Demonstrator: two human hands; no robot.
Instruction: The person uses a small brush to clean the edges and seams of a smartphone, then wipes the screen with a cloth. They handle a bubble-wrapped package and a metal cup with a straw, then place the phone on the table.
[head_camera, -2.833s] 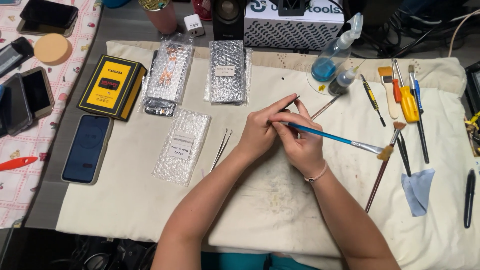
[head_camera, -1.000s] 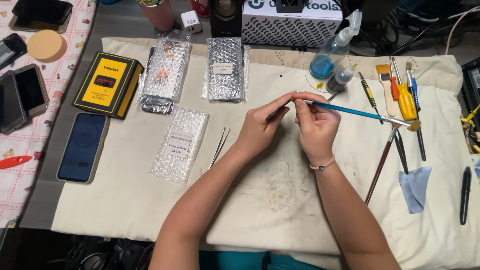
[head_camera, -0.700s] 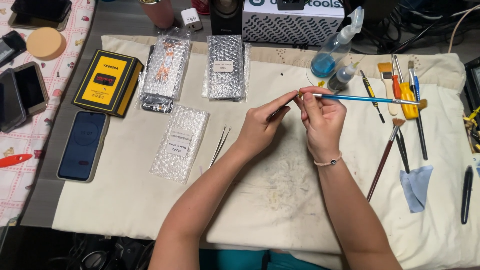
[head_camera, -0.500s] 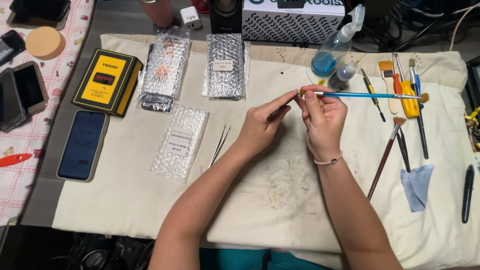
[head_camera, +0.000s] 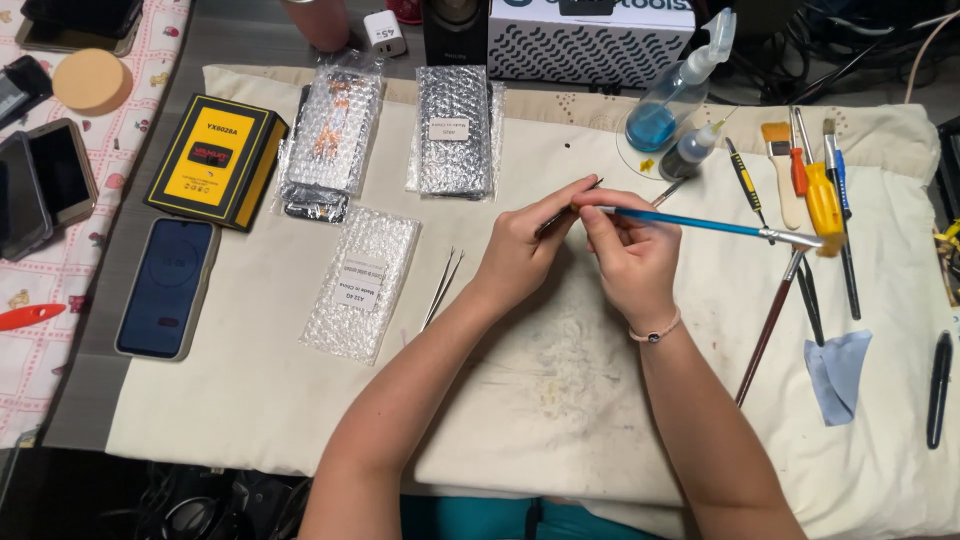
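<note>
Right hand (head_camera: 628, 258) pinches the blue-handled brush (head_camera: 700, 223) at its handle end, just right of frame centre. The brush lies nearly level, bristles pointing right and tipped slightly down, over the screwdrivers (head_camera: 820, 195). Left hand (head_camera: 525, 250) grips a thin dark tool (head_camera: 568, 207) angled up-right, its fingertips meeting the right's. Below is a stained cream cloth (head_camera: 540, 390) on a cluttered workbench; tweezers (head_camera: 442, 285) lie left of the hands.

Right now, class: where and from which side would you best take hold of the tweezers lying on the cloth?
Probably at the joined upper end of the tweezers, pinched from above across their thin width. They lie flat on the cloth, free of the bubble-wrap packet and the left hand.
</note>
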